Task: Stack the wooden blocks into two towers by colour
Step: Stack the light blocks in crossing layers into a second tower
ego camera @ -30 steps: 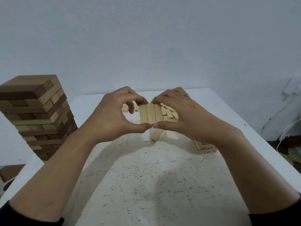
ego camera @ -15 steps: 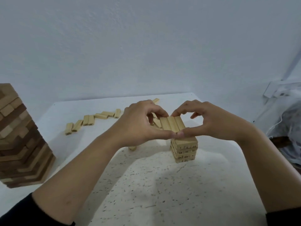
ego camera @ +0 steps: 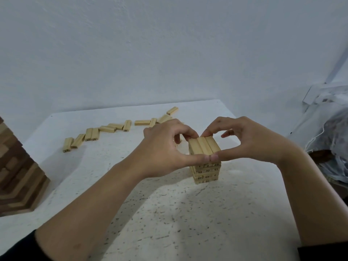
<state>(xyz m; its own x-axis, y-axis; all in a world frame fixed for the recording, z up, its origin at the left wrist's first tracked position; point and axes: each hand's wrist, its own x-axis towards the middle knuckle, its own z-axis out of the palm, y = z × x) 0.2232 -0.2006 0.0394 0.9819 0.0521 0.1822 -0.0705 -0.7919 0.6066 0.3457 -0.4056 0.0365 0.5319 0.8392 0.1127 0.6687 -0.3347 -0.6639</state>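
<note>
A short tower of light wooden blocks (ego camera: 206, 173) stands on the white speckled table (ego camera: 169, 213), right of centre. On its top lies a row of three light blocks (ego camera: 203, 146). My left hand (ego camera: 165, 147) and my right hand (ego camera: 250, 140) pinch that row between them, thumbs at the near ends and fingers at the far ends. A tall tower of dark and mixed brown blocks (ego camera: 17, 176) stands at the left edge, partly cut off by the frame. Several loose light blocks (ego camera: 105, 129) lie scattered across the far part of the table.
A pale wall rises right behind the table. Past the table's right edge lie crumpled clear plastic and white cords (ego camera: 331, 136). The table's far right corner (ego camera: 218, 101) sits close behind my hands.
My hands carried the row of three light blocks to the right and down onto the light tower. The view swung right, so the brown tower slid to the left edge.
</note>
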